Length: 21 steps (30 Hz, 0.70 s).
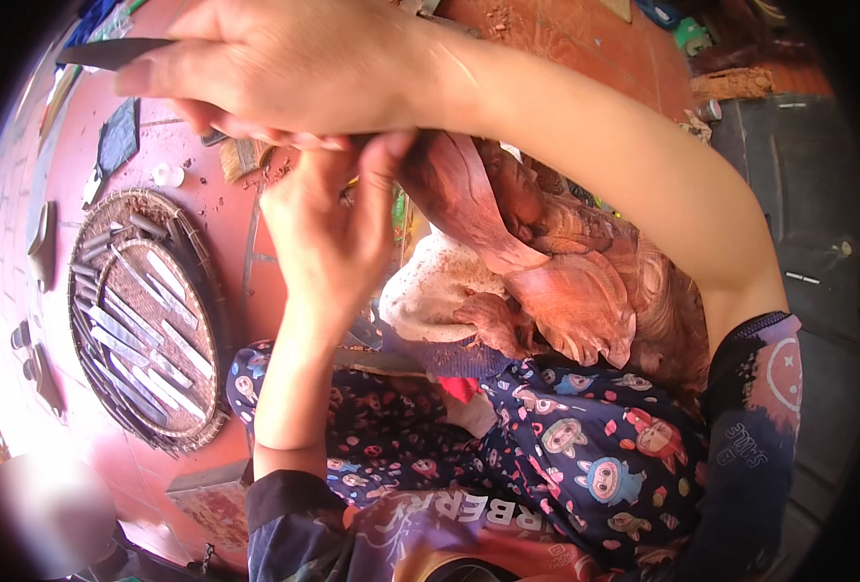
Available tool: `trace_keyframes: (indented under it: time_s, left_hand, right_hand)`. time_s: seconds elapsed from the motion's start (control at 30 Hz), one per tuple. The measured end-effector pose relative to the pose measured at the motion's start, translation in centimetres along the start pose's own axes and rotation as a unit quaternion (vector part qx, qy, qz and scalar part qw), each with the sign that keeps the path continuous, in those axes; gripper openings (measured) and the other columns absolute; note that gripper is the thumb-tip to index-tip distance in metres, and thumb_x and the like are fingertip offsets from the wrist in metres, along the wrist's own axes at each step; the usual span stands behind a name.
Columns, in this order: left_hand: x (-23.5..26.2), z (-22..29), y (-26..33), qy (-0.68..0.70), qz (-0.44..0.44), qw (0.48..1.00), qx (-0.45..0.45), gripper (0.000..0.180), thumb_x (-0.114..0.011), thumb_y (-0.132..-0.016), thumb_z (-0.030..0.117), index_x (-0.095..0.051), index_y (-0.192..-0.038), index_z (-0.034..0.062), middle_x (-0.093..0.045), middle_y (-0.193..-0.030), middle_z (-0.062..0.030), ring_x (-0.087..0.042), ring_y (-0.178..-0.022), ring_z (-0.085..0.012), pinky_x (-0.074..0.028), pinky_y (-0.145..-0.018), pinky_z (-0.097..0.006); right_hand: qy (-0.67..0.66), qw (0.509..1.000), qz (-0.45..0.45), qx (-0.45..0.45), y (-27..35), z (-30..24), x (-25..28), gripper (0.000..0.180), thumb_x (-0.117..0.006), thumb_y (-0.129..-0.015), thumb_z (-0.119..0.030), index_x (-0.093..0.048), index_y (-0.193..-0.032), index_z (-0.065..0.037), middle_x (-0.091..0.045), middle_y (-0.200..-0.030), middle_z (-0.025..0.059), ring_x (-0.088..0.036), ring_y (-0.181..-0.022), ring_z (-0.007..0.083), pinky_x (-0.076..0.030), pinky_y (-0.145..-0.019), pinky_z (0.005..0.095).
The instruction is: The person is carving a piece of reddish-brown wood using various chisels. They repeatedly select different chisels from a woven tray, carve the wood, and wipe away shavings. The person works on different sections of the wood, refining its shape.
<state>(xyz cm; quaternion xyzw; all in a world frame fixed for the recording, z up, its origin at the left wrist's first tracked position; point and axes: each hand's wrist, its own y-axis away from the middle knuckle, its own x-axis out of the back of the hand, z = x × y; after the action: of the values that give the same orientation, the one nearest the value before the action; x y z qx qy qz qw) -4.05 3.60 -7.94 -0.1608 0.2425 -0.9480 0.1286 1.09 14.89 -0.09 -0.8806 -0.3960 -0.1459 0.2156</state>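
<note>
Spreading behind everything, a red tiled floor (231, 223) takes up most of the left side of the frame. Dark patterned trousers (609, 456) cover the lower middle, and above them a reddish wood carving (575, 291) with rippled, petal-like surfaces lies right of center. Reaching across the top from the right, the person's right hand (299, 68) is at upper left, its fingers closed around a dark blade (110, 51) that points toward the left edge. A round woven tray (202, 257) at left bears many metal tools (125, 335) laid roughly side by side. Just below the right hand, the left hand (338, 199) is near the carving's upper end with its thumb raised; its fingers are partly hidden, so I cannot tell what it grips. A flat brush (244, 158) and a small white cup (167, 175) lie above the tray.
</note>
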Motion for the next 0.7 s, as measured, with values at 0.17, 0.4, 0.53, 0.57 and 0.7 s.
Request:
trace_keyframes:
  time_s: [0.17,0.4,0.53,0.57,0.7]
  left_hand:
    - [0.0,0.2,1.0,-0.018,0.01,0.999,-0.041,0.02,-0.074,-0.096,0.012,-0.068,-0.11,-0.0004,-0.073,-0.085,-0.016,-0.074,-0.073,-0.0266,-0.054,-0.068,-0.033]
    - [0.4,0.4,-0.9,0.069,-0.022,0.997,0.015,0.015,-0.074,-0.096,0.01,-0.065,-0.095,-0.0024,-0.065,-0.072,-0.0108,-0.057,-0.06,-0.0159,-0.047,-0.061,-0.029]
    - [0.1,0.9,-0.5,-0.003,-0.033,0.999,-0.022,0.018,-0.075,-0.095,0.012,-0.065,-0.091,-0.002,-0.062,-0.069,-0.0116,-0.054,-0.059,-0.0144,-0.046,-0.06,-0.03]
    - [0.1,0.9,-0.8,0.02,-0.039,0.999,0.007,0.017,-0.075,-0.095,0.012,-0.066,-0.093,-0.0023,-0.064,-0.07,-0.0118,-0.055,-0.059,-0.0144,-0.046,-0.06,-0.029]
    - [0.2,1.1,-1.4,0.065,-0.004,0.998,0.02,0.015,-0.075,-0.096,0.012,-0.068,-0.097,-0.0021,-0.07,-0.077,-0.0123,-0.062,-0.064,-0.0153,-0.049,-0.064,-0.028]
  right_hand:
    - [0.005,1.0,-0.01,0.021,0.0,-0.8,-0.4,0.046,-0.058,-0.1,-0.044,-0.075,-0.08,-0.005,-0.069,-0.064,0.012,-0.069,-0.063,0.0251,-0.055,-0.069,0.0387]
    - [-0.037,0.998,0.046,-0.006,0.8,-1.2,0.8,0.049,-0.057,-0.101,-0.042,-0.072,-0.077,-0.002,-0.067,-0.062,0.0095,-0.069,-0.063,0.02,-0.054,-0.066,0.0367]
    - [0.011,0.997,0.073,0.022,1.4,-0.3,0.8,0.047,-0.057,-0.101,-0.041,-0.072,-0.077,-0.003,-0.068,-0.064,0.0095,-0.071,-0.066,0.0207,-0.055,-0.068,0.0371]
    - [0.052,0.993,0.089,0.054,0.9,0.7,0.8,0.047,-0.057,-0.101,-0.041,-0.072,-0.077,-0.003,-0.068,-0.064,0.0093,-0.071,-0.066,0.0203,-0.055,-0.067,0.0368]
    - [-0.074,0.996,0.041,-0.018,0.1,-1.3,1.0,0.045,-0.057,-0.101,-0.038,-0.072,-0.078,-0.002,-0.065,-0.06,0.0081,-0.065,-0.057,0.0194,-0.053,-0.06,0.0367]
